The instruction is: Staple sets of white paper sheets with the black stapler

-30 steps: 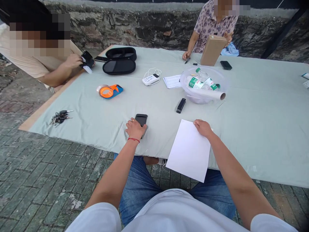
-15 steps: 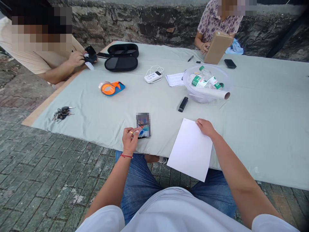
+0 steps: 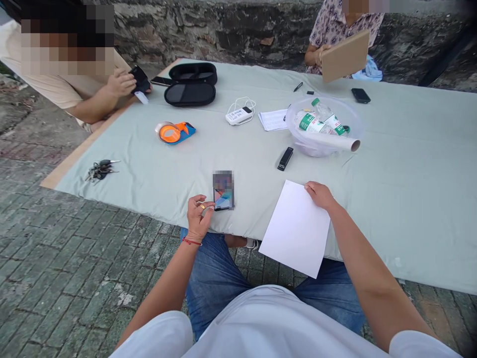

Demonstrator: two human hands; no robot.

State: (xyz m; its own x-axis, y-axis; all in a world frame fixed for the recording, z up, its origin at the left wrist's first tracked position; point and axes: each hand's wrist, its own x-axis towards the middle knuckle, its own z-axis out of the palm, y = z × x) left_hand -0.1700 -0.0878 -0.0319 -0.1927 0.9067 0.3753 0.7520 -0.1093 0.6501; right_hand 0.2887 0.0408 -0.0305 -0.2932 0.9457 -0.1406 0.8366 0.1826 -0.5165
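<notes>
A smartphone lies face up on the table with its screen lit, part of it pixelated. My left hand, with a ring and a red bracelet, is at the phone's lower left corner; its fingers are apart and loosely bent, and the tips reach the phone's edge. My right hand pinches the upper right edge of white paper, thumb on top and other fingers hidden beneath. The paper's lower end hangs past the table edge over my lap. Beyond it lies a black stapler.
Around the cloth-covered table are keys, an orange tape dispenser, an open black case, a white device with a cable, written sheets, a basin with bottles, and a black phone. Two people sit there, one holding a cardboard box.
My left fingers have drawn back from the phone's screen to its lower left edge. My right hand keeps its hold on the paper. The person opposite has tilted the cardboard box.
</notes>
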